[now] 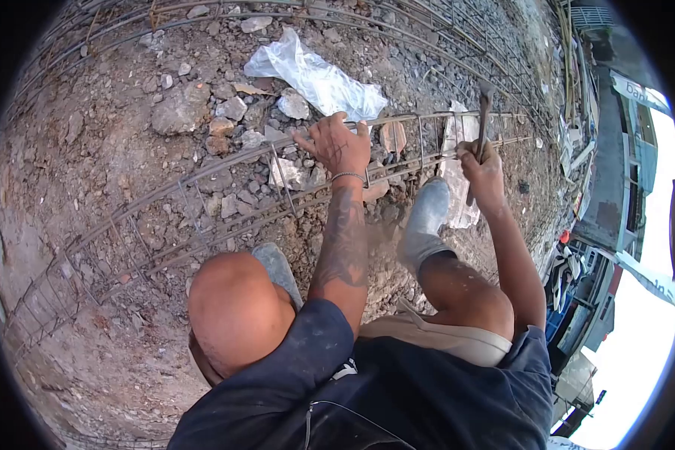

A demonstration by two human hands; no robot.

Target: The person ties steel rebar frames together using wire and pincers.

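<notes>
Across the ground in front of me lies a long rebar cage [202, 176], its bars joined by thin stirrups. My left hand [341, 146] rests on its upper bars, fingers curled over them. In my right hand [484, 174] is a dark metal bar tool [483, 120], held upright near the cage's right end. The wider end of this tool points away from me; its lower end shows below the fist. A pale flat slab [459, 135] lies under the cage beside that hand.
A crumpled clear plastic sheet [319, 75] lies just beyond the cage. Stones and broken concrete [181, 109] cover the dirt. More rebar cages [442, 30] run along the far side. My boots [426, 217] stand close to the bars. Buildings and banners [637, 91] are at the right.
</notes>
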